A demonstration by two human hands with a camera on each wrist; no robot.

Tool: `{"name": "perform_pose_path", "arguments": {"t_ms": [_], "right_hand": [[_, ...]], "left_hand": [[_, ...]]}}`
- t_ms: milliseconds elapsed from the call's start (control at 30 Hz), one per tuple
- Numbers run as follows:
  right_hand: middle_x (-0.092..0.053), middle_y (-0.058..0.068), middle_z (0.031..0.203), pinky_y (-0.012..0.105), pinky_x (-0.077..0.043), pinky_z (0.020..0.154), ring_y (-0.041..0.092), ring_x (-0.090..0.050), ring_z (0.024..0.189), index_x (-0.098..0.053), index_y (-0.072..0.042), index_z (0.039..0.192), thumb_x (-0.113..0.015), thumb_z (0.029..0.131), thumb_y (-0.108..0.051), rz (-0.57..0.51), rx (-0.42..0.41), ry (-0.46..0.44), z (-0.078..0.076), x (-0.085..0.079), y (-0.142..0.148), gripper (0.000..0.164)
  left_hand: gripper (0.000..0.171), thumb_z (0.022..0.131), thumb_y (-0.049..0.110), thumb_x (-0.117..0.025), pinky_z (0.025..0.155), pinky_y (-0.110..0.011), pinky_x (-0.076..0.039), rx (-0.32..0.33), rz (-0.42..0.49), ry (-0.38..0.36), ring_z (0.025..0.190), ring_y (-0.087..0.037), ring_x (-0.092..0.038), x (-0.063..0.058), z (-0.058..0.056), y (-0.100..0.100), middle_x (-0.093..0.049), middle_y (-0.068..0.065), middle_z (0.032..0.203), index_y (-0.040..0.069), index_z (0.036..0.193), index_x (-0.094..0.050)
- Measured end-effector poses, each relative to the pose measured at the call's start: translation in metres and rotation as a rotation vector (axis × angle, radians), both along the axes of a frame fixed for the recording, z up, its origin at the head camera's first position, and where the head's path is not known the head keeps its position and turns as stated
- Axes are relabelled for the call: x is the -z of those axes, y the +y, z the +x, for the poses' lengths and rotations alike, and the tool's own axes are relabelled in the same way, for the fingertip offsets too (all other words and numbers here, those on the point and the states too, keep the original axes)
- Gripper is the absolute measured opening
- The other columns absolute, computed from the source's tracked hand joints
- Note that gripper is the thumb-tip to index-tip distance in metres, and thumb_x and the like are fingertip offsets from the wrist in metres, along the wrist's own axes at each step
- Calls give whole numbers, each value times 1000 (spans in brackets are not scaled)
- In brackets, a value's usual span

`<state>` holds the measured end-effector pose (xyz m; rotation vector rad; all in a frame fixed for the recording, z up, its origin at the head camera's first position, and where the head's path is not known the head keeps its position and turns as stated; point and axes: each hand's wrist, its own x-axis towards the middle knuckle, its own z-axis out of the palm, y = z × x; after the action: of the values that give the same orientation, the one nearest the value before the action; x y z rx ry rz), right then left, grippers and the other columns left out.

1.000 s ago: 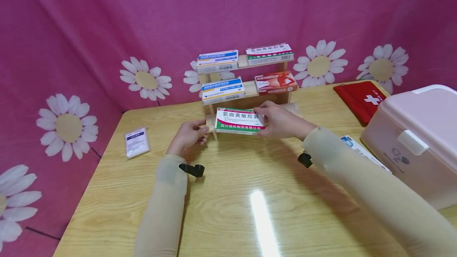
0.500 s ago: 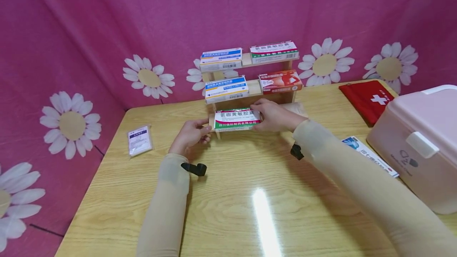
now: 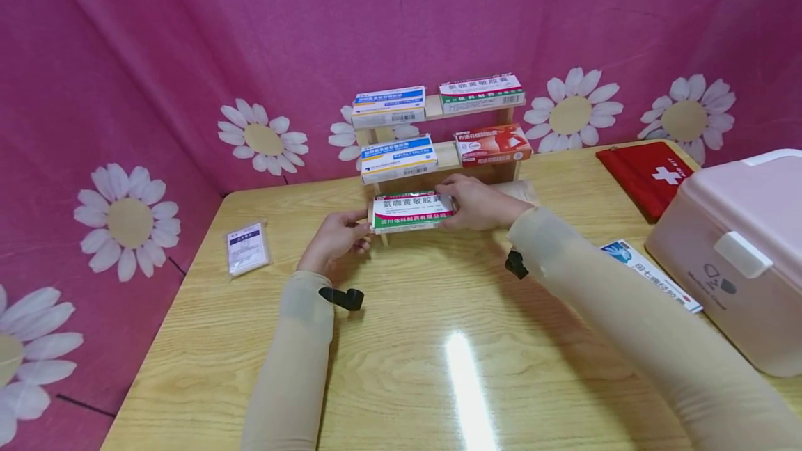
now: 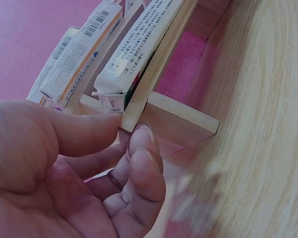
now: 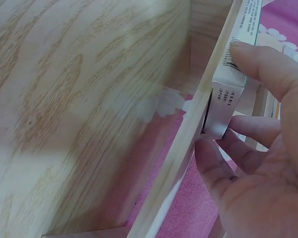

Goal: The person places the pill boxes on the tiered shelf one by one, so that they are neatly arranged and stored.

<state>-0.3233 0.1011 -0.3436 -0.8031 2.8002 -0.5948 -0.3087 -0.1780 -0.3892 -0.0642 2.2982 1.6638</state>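
A three-tier wooden rack (image 3: pixel 448 154) stands at the back of the table. On its lowest tier lies a white, green and magenta medicine box (image 3: pixel 412 213), lettered side facing me. My right hand (image 3: pixel 479 204) grips the box's right end; the right wrist view has the thumb on its barcoded face and the fingers (image 5: pixel 248 131) around the far side. With thumb and fingertips my left hand (image 3: pixel 338 236) pinches the left end of the lowest shelf board (image 4: pixel 139 106), right beside the box's other end (image 4: pixel 111 101).
Two blue-and-white boxes (image 3: pixel 399 157), a red box (image 3: pixel 493 145) and another green-and-white box (image 3: pixel 481 93) sit on the upper tiers. At right are a pink medicine chest (image 3: pixel 720 277), a red first-aid pouch (image 3: pixel 639 176) and a flat box (image 3: pixel 651 275). A sealed packet (image 3: pixel 247 249) lies left.
My right hand has slid the medicine box left along the lowest tier, its left end now at my left fingertips. The left hand stays at the board's end. The head view has shifted slightly.
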Motion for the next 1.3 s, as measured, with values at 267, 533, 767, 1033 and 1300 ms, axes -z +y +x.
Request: {"name": "perform_pose_path", "arguments": {"t_ms": [267, 533, 767, 1033, 1300], "right_hand": [[-38, 21, 149, 49, -33, 112, 36, -38, 133, -40, 2, 149, -80, 85, -30, 15, 22, -18, 3, -2, 5, 81], [-30, 18, 155, 56, -33, 109, 38, -34, 136, -36, -4, 152, -78, 86, -32, 17, 65, -50, 25, -18, 29, 83], [-38, 26, 148, 59, -41, 101, 43, -46, 127, -37, 0, 151, -75, 89, -35, 56, 143, -21, 68, -52, 72, 81], [-49, 31, 135, 54, -54, 81, 39, -57, 106, -42, 4, 146, -73, 89, -40, 91, 361, 9, 124, -70, 133, 79], [-65, 32, 103, 51, -50, 72, 42, -61, 88, -48, 12, 138, -74, 89, -36, 111, 418, 105, 175, -26, 186, 73]], "left_hand": [[45, 103, 13, -54, 65, -25, -53, 3, -9, -22, 74, -17, -60, -2, 1, 6, -61, -18, 105, 8, 148, -47], [46, 104, 11, -52, 66, -24, -53, 37, -1, -2, 74, -16, -60, -3, -1, 7, -61, -18, 103, 5, 148, -45], [47, 104, 12, -52, 67, -24, -54, 43, -12, -9, 74, -16, -59, -4, 0, 3, -60, -16, 106, 5, 149, -43], [47, 104, 14, -53, 68, -25, -55, 34, -10, -21, 75, -17, -60, -5, 2, -1, -60, -19, 112, 6, 149, -43], [48, 104, 15, -53, 68, -25, -55, 38, -22, -19, 74, -17, -60, -3, 3, -1, -59, -19, 110, 6, 149, -43]]}}
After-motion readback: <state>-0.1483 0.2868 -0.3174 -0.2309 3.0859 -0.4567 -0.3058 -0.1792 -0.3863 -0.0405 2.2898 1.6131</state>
